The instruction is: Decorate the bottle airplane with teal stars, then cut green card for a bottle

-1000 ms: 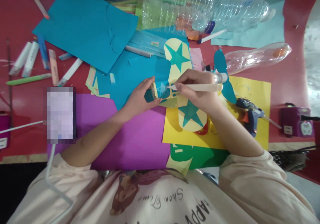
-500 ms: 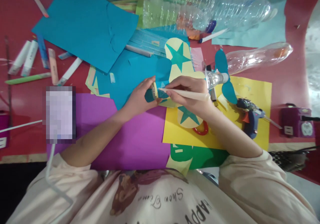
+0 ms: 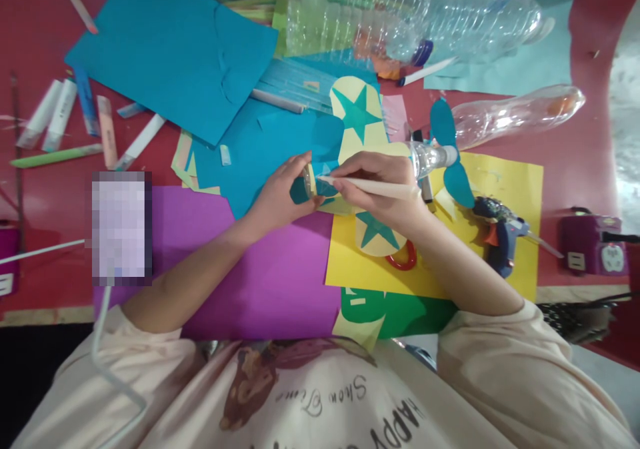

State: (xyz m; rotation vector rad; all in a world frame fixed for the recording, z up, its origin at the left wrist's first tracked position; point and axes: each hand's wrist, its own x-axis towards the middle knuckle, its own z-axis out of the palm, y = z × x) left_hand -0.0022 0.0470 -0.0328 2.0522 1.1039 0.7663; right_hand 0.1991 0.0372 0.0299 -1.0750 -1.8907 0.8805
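My left hand [image 3: 280,192] is closed around the near end of a small craft plane made from a clear plastic bottle [image 3: 425,160], where a pale yellow rim shows between thumb and fingers. In my right hand [image 3: 383,182] is a white pen [image 3: 373,187], its tip against the bottle's side by a small blue star [image 3: 326,170]. Pale yellow paper wings with teal stars [image 3: 357,112] stick out on both sides of the bottle. At its cap sits a blue paper propeller [image 3: 457,185]. My right hand hides much of the bottle's middle.
Right of my hands, a blue glue gun [image 3: 503,245] lies on yellow paper [image 3: 520,202], near red-handled scissors [image 3: 404,259]. Purple paper [image 3: 260,282] lies in front. Clear bottles [image 3: 360,25] lie at the back. Several markers [image 3: 60,115] and a blurred-out device [image 3: 120,229] are left.
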